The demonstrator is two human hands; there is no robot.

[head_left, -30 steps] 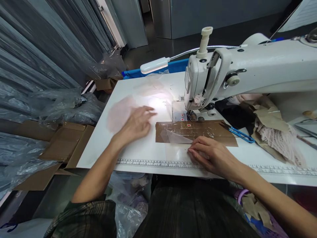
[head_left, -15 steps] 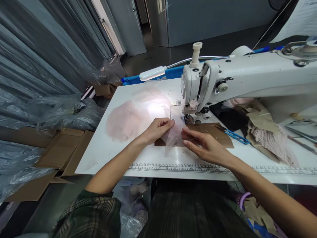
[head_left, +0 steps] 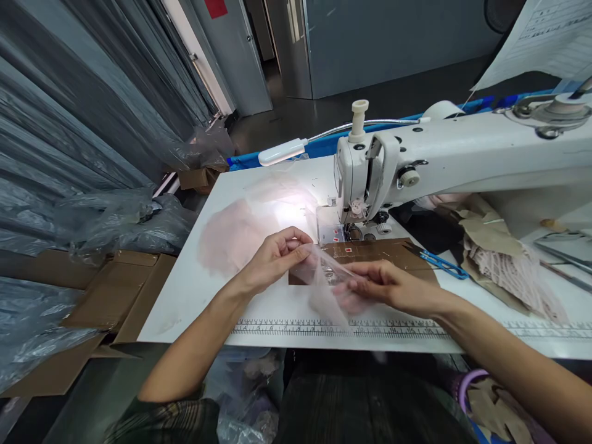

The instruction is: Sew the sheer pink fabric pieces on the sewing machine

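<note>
A sheer pale pink piece of tulle is stretched between my two hands, just in front of the sewing machine. My left hand pinches one edge of it between thumb and fingers. On the other side, my right hand grips the tulle, and some of its fingers show through the sheer fabric. Beneath lies a brown cardboard piece taped to the white table. The needle area of the machine is just beyond the fabric, which is apart from it.
More pink tulle lies on the table at left, under a lit lamp. Blue thread snips and lace trim are at right. A printed ruler runs along the front edge. Open cardboard boxes stand left.
Both hands have drawn the tulle away from the needle area toward me, stretching it between them. The machine bed, with small red marks, is now uncovered. The camera view has shifted slightly.
</note>
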